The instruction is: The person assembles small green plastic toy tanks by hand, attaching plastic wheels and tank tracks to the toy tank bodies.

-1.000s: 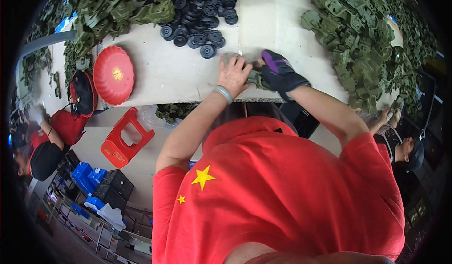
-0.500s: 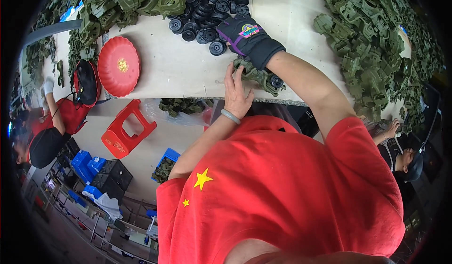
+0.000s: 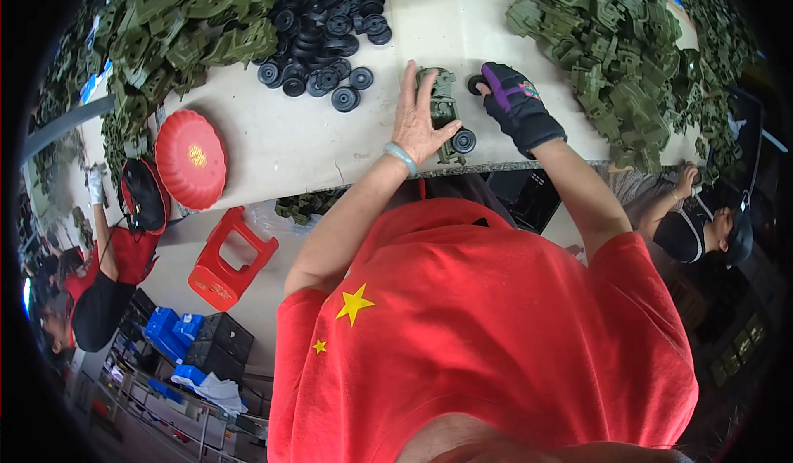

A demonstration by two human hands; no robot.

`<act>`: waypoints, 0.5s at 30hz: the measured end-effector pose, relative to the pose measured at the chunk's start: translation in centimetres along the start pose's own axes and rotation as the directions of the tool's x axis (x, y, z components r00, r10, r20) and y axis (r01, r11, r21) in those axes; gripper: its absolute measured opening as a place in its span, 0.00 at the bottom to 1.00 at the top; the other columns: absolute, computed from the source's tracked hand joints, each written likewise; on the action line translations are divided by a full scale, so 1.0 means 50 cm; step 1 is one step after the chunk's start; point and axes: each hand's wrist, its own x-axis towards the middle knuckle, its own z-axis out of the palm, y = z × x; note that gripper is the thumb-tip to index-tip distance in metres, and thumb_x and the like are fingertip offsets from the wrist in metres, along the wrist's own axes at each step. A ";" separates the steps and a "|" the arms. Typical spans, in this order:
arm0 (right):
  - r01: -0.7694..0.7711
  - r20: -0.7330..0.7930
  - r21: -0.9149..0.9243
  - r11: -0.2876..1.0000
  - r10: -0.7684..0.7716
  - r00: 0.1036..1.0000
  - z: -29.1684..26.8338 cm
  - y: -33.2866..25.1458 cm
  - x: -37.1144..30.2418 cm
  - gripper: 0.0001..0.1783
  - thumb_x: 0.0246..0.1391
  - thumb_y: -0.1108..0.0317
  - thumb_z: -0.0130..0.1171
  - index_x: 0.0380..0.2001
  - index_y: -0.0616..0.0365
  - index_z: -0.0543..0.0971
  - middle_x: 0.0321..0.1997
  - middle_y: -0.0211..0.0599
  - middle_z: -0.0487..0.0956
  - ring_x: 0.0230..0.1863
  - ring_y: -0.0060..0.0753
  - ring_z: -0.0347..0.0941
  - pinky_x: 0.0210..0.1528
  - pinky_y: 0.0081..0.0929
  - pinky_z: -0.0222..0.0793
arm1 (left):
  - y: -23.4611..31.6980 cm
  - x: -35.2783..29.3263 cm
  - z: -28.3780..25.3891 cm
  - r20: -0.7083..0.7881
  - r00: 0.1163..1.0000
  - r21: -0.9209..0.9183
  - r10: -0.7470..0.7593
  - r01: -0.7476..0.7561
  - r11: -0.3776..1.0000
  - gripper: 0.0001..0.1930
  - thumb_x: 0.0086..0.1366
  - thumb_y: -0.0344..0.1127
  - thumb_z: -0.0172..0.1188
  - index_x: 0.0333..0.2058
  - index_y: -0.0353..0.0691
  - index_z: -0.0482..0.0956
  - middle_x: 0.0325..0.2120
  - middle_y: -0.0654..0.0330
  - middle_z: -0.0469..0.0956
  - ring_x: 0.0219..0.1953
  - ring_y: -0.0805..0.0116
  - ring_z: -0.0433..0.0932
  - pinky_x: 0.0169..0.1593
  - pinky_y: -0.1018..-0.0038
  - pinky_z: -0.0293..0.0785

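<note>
A green plastic toy vehicle body [image 3: 443, 109] lies on the table near its front edge, with a black wheel [image 3: 464, 140] on its right side close to me. My left hand [image 3: 417, 124], bare and with a pale bangle on the wrist, holds it from the left, the fingers along its side and the thumb across its near part. My right hand [image 3: 519, 109], in a black and purple glove with bare fingertips, pinches a second black wheel [image 3: 477, 84] at the body's far right side. Whether that wheel touches the body I cannot tell.
Loose black wheels [image 3: 318, 46] are heaped at the back, left of my hands. Green plastic parts are piled at the left [image 3: 190, 17] and right [image 3: 615, 66]. A red scalloped dish [image 3: 191, 159] sits at the table's left; a red stool [image 3: 231, 261] stands below. People work on both sides.
My right hand has come back from the wheel heap toward me and right, bringing a wheel to the vehicle body. The body now stands more upright in view, my left hand over it.
</note>
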 end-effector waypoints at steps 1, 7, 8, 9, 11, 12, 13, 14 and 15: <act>-0.011 -0.005 0.004 1.000 0.011 1.000 -0.003 0.001 -0.005 0.18 0.61 0.60 0.62 0.49 0.58 0.80 0.49 0.53 0.82 0.52 0.59 0.77 0.54 0.48 0.74 | 0.007 -0.008 0.004 -0.088 0.996 -0.029 -0.028 0.025 0.999 0.55 0.48 0.46 0.80 0.72 0.42 0.58 0.75 0.38 0.45 0.74 0.35 0.53 0.75 0.51 0.58; 0.118 0.035 -0.121 0.986 -0.114 0.993 -0.013 0.000 -0.015 0.14 0.51 0.64 0.68 0.39 0.54 0.79 0.42 0.48 0.81 0.48 0.57 0.77 0.51 0.50 0.73 | 0.057 -0.069 0.061 -0.134 0.978 -0.078 -0.160 0.150 0.986 0.63 0.42 0.46 0.83 0.74 0.45 0.52 0.74 0.37 0.44 0.75 0.32 0.47 0.75 0.45 0.52; 0.136 0.043 -0.086 0.987 -0.132 0.990 -0.015 0.006 -0.010 0.17 0.51 0.64 0.68 0.43 0.55 0.79 0.43 0.48 0.81 0.48 0.56 0.77 0.51 0.49 0.73 | 0.054 -0.063 0.066 -0.104 0.983 0.022 -0.149 0.152 0.988 0.63 0.42 0.46 0.84 0.74 0.47 0.54 0.75 0.37 0.44 0.75 0.32 0.47 0.76 0.45 0.52; 0.134 0.042 -0.086 0.987 -0.131 0.990 -0.016 0.008 -0.012 0.17 0.51 0.64 0.68 0.43 0.55 0.79 0.43 0.48 0.81 0.48 0.56 0.77 0.51 0.49 0.73 | 0.051 -0.056 0.070 -0.073 0.987 0.121 -0.141 0.149 0.981 0.62 0.41 0.47 0.84 0.74 0.48 0.56 0.75 0.38 0.43 0.75 0.33 0.47 0.76 0.46 0.52; 0.096 -0.090 0.094 0.991 -0.088 0.992 -0.028 0.002 -0.018 0.20 0.50 0.65 0.69 0.46 0.58 0.79 0.44 0.48 0.81 0.49 0.56 0.77 0.52 0.47 0.74 | 0.033 -0.047 0.061 -0.049 0.994 0.130 -0.102 0.108 0.986 0.59 0.41 0.46 0.83 0.73 0.51 0.59 0.75 0.39 0.43 0.74 0.34 0.48 0.76 0.47 0.53; 0.080 -0.075 0.201 0.976 -0.066 0.995 -0.041 -0.005 -0.020 0.23 0.50 0.67 0.70 0.49 0.59 0.78 0.45 0.48 0.81 0.50 0.56 0.77 0.52 0.46 0.74 | 0.021 -0.041 0.052 0.029 0.998 0.098 -0.058 0.055 0.994 0.59 0.41 0.45 0.83 0.72 0.51 0.60 0.75 0.40 0.43 0.74 0.35 0.48 0.76 0.47 0.53; 0.084 -0.075 0.199 0.976 -0.070 0.995 -0.052 -0.015 -0.019 0.23 0.50 0.67 0.70 0.49 0.59 0.78 0.45 0.48 0.81 0.50 0.56 0.77 0.52 0.46 0.74 | 0.010 -0.035 0.044 0.105 0.994 0.062 -0.012 0.006 0.998 0.58 0.41 0.45 0.83 0.72 0.52 0.61 0.76 0.41 0.43 0.74 0.35 0.49 0.76 0.47 0.53; 0.165 -0.086 0.232 0.958 -0.149 0.985 -0.064 -0.031 -0.020 0.24 0.49 0.67 0.70 0.50 0.59 0.78 0.45 0.48 0.81 0.50 0.56 0.77 0.53 0.47 0.74 | 0.004 -0.029 0.032 0.159 0.987 0.114 0.021 -0.039 0.993 0.59 0.42 0.45 0.82 0.73 0.51 0.58 0.76 0.44 0.45 0.75 0.38 0.49 0.75 0.47 0.54; 0.243 -0.101 0.263 0.934 -0.224 0.969 -0.077 -0.045 -0.019 0.25 0.49 0.68 0.71 0.52 0.59 0.78 0.46 0.47 0.81 0.50 0.55 0.76 0.53 0.47 0.73 | 0.002 -0.023 0.020 0.160 0.987 0.112 0.023 -0.041 0.993 0.59 0.42 0.45 0.82 0.73 0.51 0.58 0.76 0.44 0.45 0.75 0.38 0.49 0.75 0.47 0.54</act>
